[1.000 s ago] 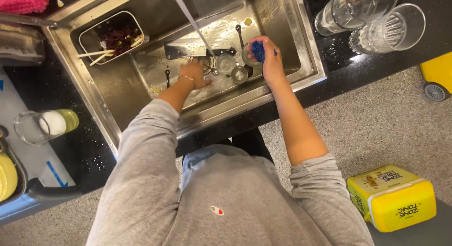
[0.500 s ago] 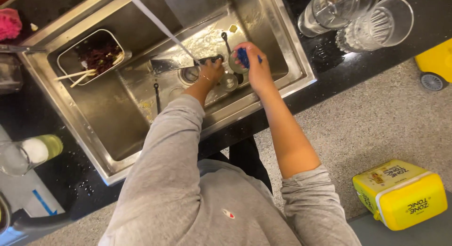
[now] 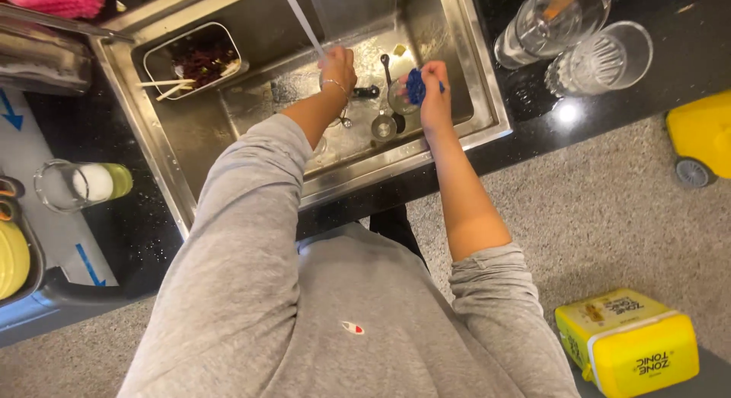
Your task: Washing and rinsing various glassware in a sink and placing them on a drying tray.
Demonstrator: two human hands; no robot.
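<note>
My left hand [image 3: 339,67] is over the steel sink [image 3: 472,101], fingers curled under the running water stream [image 3: 301,21]; whether it holds anything is hidden. My right hand [image 3: 435,101] grips a blue scrubber [image 3: 415,86] pressed against a small round metal cup [image 3: 397,101]. A short black handle [image 3: 365,92] lies between my two hands. Two metal measuring spoons [image 3: 384,125] rest on the sink floor just below them.
A metal tub with dark food scraps and chopsticks [image 3: 194,59] sits in the sink's left corner. Two upturned glasses [image 3: 579,40] stand on the black counter to the right, a jar [image 3: 84,183] to the left. A yellow box [image 3: 628,345] is on the floor.
The view has shifted a little. My left hand has lifted up into the water stream, away from the sink floor. My right hand still holds the blue scrubber.
</note>
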